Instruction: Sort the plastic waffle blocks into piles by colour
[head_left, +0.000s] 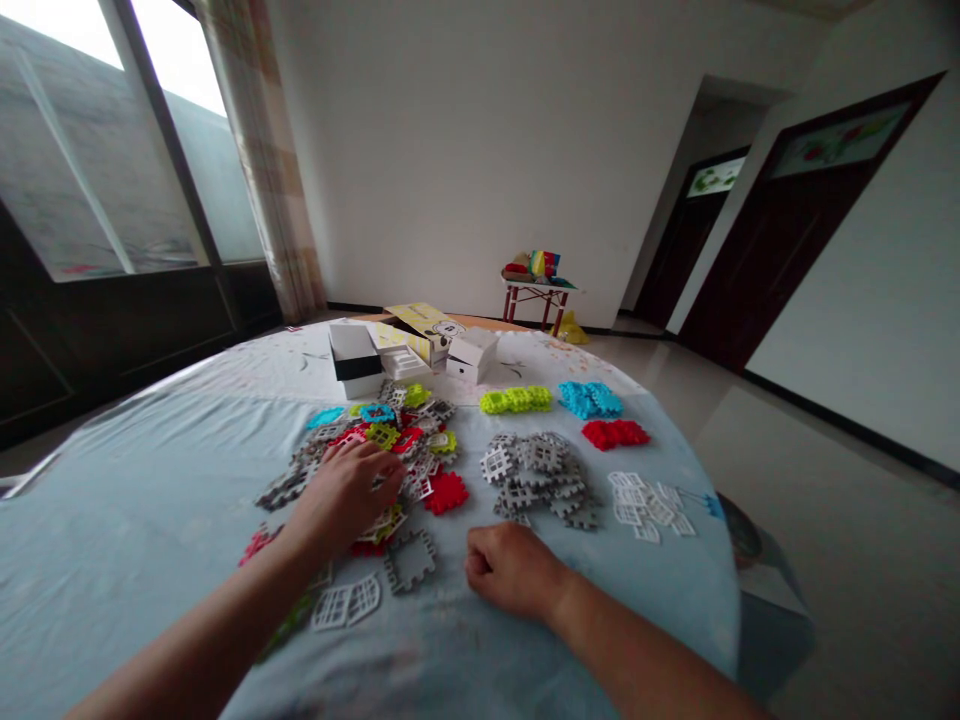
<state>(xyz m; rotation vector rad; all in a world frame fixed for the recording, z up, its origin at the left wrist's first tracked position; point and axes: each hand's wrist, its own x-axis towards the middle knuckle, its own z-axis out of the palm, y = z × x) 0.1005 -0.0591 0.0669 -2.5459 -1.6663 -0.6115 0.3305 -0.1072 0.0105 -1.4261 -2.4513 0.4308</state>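
Head cam: pile (407, 440) is on the table (172, 510). Tiles (447, 493) look light and stiff, maybe slippery; I'd pinch the toothed edges. Left hand (352, 487) is over the pile, hiding its fingertips, so can't tell if it's gripping. Right hand (514, 568), right of the pile: fingers curled together, palm hidden.

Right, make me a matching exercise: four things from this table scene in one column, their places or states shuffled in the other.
Column one:
1. left hand
2. right hand
3. grey pile
4. lime-green row

Column two:
A. between the mixed-colour pile and the white lattice pieces
B. beside the blue stack
C. reaching over the mixed-colour pile
D. curled into a fist

Pairs: 1-C, 2-D, 3-A, 4-B
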